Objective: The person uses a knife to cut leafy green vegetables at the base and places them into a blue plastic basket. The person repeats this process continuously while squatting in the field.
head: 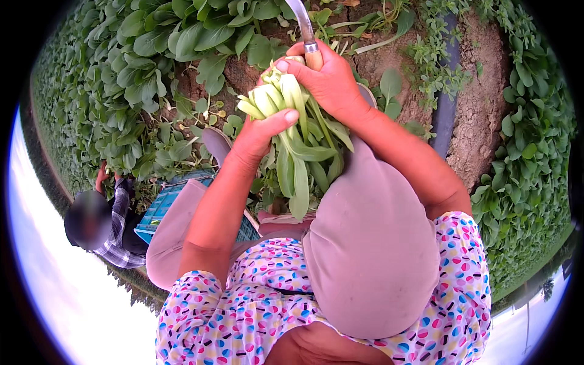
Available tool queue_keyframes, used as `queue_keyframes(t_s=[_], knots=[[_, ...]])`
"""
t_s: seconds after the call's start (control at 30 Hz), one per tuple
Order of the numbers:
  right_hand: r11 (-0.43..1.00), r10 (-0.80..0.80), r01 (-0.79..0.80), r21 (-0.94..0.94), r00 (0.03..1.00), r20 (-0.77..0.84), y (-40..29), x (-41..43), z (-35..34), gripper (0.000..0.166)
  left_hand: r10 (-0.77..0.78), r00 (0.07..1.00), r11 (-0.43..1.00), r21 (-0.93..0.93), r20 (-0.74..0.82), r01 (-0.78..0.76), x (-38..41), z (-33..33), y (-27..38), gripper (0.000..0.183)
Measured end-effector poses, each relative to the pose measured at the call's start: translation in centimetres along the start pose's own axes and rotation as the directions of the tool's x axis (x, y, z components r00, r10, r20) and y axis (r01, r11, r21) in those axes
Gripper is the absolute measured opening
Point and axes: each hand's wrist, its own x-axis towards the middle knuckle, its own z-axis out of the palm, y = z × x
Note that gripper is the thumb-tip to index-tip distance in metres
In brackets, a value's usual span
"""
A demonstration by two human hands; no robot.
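Note:
My left hand [267, 127] is closed around a bunch of leafy greens [299, 150], probably bok choy, its thumb across the pale stems. The cut stem ends point up and away from me, and the green leaves hang down towards my lap. In my right hand [326, 80] is a sickle, its wooden handle [314, 59] in the palm and its curved metal blade [302, 20] reaching past the top of the picture. The right thumb and fingers also press against the stems. Some of my fingers are hidden behind the bunch.
Dense leafy plants [191, 32] grow ahead and to the left, with another row [524, 182] at the right. A dark hose [445, 109] runs along the soil [479, 91]. Beside my left leg stands a blue plastic crate [166, 207]. Another person [118, 214] crouches at far left, hands among plants.

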Motion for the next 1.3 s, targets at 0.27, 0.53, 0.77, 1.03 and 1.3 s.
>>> queue_keyframes(t_s=[0.27,0.53,0.77,1.03,1.3], knots=[[0.925,0.204,-0.266,0.273,0.950,0.236,-0.6,0.1,-5.0,0.034,-0.090,0.994,0.996,0.003,-0.066,0.091,0.6,-1.4,2.1,0.072],[0.942,0.238,-0.296,0.157,0.921,0.307,-0.7,0.5,-4.8,0.040,-0.158,0.977,0.986,0.037,-0.140,0.165,1.6,-2.0,2.5,0.072],[0.909,0.224,-0.247,-0.335,0.969,-0.105,5.4,0.2,-11.9,0.021,-0.154,0.967,0.965,0.243,0.204,0.102,3.6,-0.9,5.4,0.114],[0.944,0.141,-0.160,-0.288,0.986,-0.087,4.3,7.0,-7.2,0.039,-0.216,0.969,0.157,0.984,0.122,-0.089,17.5,5.2,14.8,0.110],[0.824,0.176,-0.227,-0.519,0.974,-0.145,5.5,17.1,-5.7,0.044,0.069,0.991,-0.053,0.991,-0.115,0.119,18.9,-4.1,16.6,0.114]])
